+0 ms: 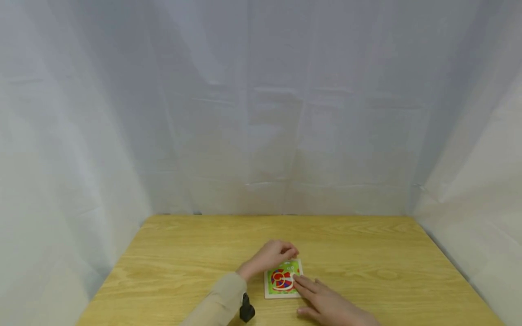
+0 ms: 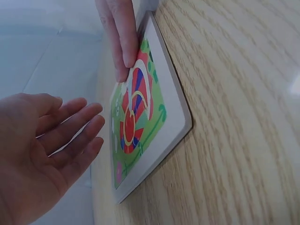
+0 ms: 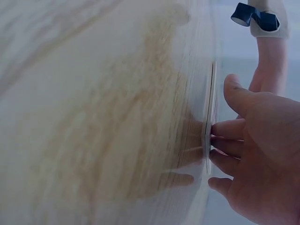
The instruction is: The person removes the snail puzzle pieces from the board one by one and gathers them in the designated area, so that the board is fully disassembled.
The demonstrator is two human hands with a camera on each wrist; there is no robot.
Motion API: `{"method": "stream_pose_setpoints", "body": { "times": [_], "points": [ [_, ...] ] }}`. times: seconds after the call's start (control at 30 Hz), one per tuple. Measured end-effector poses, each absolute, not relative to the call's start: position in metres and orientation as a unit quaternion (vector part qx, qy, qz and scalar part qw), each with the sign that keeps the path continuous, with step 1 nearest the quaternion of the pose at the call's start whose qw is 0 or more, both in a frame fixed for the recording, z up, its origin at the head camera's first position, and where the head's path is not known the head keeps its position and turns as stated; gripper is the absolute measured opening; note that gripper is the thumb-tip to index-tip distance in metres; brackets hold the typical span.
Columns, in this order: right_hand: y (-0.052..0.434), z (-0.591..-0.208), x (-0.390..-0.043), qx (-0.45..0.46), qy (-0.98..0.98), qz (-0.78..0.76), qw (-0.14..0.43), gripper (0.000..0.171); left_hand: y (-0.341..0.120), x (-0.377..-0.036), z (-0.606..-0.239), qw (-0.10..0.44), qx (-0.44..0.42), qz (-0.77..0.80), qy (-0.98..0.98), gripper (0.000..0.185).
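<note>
A flat square wooden picture board [image 1: 283, 295] lies on the table, with a pale border and a green picture bearing a red and blue striped round shape and cream curved lines. My right hand [image 1: 331, 302] rests straight fingertips on its right side. In the left wrist view, two of those fingers [image 2: 123, 35] touch the picture near its edge. Over the board's far edge hovers my left hand [image 1: 272, 256]; its loosely bent fingers [image 2: 70, 136] hold nothing and stand apart from the board. Seen edge-on in the right wrist view, the board [image 3: 210, 98] lies under the right fingertips.
The wood-grain table [image 1: 183, 253] spreads around the board. White sheeting [image 1: 277, 113] hangs behind the table and along both sides. A black device [image 1: 246, 310] is fixed at the left wrist, by the beige sleeve [image 1: 222, 299].
</note>
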State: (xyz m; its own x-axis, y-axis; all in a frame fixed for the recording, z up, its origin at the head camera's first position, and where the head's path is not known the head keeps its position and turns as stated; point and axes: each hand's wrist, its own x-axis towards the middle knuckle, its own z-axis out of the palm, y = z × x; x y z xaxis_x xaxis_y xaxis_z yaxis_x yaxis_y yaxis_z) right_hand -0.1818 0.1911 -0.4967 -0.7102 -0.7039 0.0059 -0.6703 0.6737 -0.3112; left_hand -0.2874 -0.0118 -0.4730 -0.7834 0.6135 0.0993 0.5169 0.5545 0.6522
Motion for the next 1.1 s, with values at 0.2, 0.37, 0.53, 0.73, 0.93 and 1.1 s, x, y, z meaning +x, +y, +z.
{"method": "stream_pose_setpoints", "body": {
  "times": [0.2, 0.37, 0.53, 0.73, 0.93, 1.1],
  "points": [
    [0.1902, -0.4979, -0.1830, -0.377, 0.914, -0.143, 0.051, 0.063, -0.0100, -0.2885, -0.4742, 0.086, 0.327, 0.333, 0.880, 0.026],
    [0.1909, -0.4963, -0.1836, -0.361, 0.919, -0.140, 0.072, 0.065, -0.0090, -0.2897, -0.4756, 0.089, 0.328, 0.328, 0.881, 0.025],
    [0.1898, -0.4930, -0.1831, -0.352, 0.921, -0.142, 0.090, 0.066, -0.0076, -0.2904, -0.4757, 0.080, 0.342, 0.308, 0.884, 0.023],
    [0.1882, -0.4914, -0.1828, -0.352, 0.919, -0.150, 0.097, 0.066, -0.0051, -0.2910, -0.4747, 0.066, 0.356, 0.273, 0.891, 0.023],
    [0.1885, -0.4946, -0.1834, -0.360, 0.917, -0.149, 0.084, 0.067, -0.0035, -0.2916, -0.4719, 0.056, 0.375, 0.221, 0.898, 0.024],
    [0.1883, -0.4970, -0.1835, -0.366, 0.917, -0.142, 0.071, 0.067, -0.0031, -0.2913, -0.4689, 0.053, 0.406, 0.186, 0.893, 0.025]
  ]
}}
